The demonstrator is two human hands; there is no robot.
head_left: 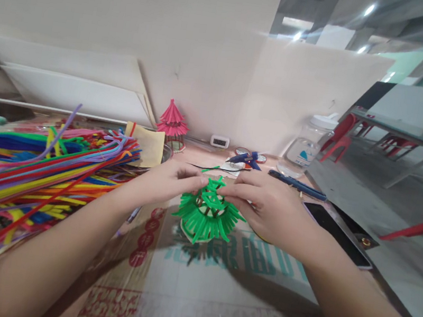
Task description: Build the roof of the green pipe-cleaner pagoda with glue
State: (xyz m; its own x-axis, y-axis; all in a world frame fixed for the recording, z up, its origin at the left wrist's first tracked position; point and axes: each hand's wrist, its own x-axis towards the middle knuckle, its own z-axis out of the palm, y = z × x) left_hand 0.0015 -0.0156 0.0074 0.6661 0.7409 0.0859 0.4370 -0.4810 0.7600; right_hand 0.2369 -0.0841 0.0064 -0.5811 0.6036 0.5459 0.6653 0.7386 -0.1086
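Observation:
A green pipe-cleaner pavilion model point(207, 225) is held between my two hands, a little above the printed cardboard. Its wide lower roof fans out in green strips, and a smaller green tier sits on top. My left hand point(171, 181) pinches the upper tier from the left, thumb against it. From the right, my right hand point(269, 202) has its fingers closed at the same tier. Some of the right fingertips are hidden behind the green strips. Behind stands a pink pavilion model point(173, 120) with a pointed roof.
Many colored pipe cleaners point(40, 174) are heaped on the left. Beyond my hands lie a blue glue gun point(245, 158) and a small digital clock point(219, 141). A clear bottle point(302, 149), blue-handled tool point(297, 185) and phone point(338, 235) are at the right. Printed cardboard point(221, 299) covers the tabletop.

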